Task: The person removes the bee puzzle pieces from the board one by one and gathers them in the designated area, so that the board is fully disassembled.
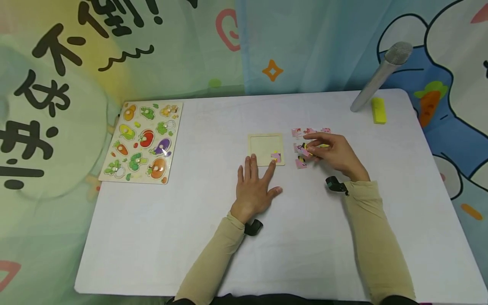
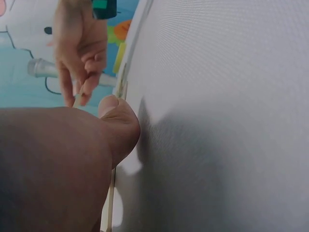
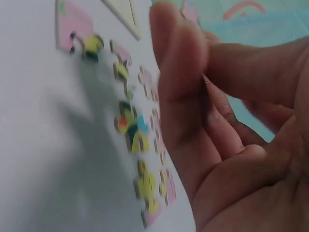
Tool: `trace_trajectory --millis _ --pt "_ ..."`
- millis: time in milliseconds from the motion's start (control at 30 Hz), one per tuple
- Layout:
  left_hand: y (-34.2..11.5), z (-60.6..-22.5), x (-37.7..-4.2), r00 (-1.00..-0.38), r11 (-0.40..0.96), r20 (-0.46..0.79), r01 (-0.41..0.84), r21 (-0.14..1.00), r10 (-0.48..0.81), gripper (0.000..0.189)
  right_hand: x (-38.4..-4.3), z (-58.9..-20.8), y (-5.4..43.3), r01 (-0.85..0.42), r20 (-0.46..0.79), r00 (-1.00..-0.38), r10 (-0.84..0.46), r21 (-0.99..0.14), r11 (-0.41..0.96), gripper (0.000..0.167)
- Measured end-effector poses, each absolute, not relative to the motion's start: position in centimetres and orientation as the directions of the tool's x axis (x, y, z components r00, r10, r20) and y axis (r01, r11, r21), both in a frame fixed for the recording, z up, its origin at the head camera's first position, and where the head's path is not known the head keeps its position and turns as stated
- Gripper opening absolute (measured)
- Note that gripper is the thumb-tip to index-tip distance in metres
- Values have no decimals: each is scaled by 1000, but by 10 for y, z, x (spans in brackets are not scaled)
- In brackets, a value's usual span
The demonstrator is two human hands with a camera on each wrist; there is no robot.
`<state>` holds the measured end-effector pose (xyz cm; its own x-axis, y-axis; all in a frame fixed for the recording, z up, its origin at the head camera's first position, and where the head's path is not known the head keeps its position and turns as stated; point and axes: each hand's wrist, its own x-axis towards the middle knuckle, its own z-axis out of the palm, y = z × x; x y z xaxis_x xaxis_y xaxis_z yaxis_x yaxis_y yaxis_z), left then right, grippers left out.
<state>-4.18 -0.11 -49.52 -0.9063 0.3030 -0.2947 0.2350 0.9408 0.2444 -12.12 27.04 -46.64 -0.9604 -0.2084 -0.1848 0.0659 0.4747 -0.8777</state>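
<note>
A small square wooden puzzle tray [image 1: 263, 147] lies mid-table, with one pink and yellow jigsaw piece [image 1: 276, 157] in its lower right corner. My left hand [image 1: 252, 188] rests with its fingers extended over the tray's lower edge. To the right of the tray, my right hand [image 1: 333, 154] pinches a pink puzzle piece [image 3: 190, 11] between thumb and fingers, above the table. Several loose puzzle pieces [image 1: 300, 163] lie under and around that hand, partly hidden by it in the head view. The right wrist view shows more of them, pink and yellow, lying flat.
A vegetable puzzle board [image 1: 141, 143] lies at the table's left. Toward the back right, a grey microphone [image 1: 381, 76] stands tilted beside a yellow block [image 1: 378, 110]. A printed curtain [image 1: 305, 46] hangs behind the white table [image 1: 152, 237].
</note>
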Motion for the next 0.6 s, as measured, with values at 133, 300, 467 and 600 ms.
trace_trajectory --millis 133,300,467,600 --pt "-1 -496 -41 -907 938 -289 238 251 308 78 -116 -469 282 121 -213 -967 -141 -867 484 39" --pt "-1 -498 -41 -905 934 -287 241 263 315 78 -108 -471 299 151 -227 -968 -107 -868 473 39" --pt "0 -499 -42 -902 941 -308 234 243 304 79 -104 -471 315 178 -269 -958 -99 -830 529 32" --pt "0 -499 -43 -902 940 -306 232 248 304 79 -101 -473 321 188 -311 -943 -115 -786 589 31"
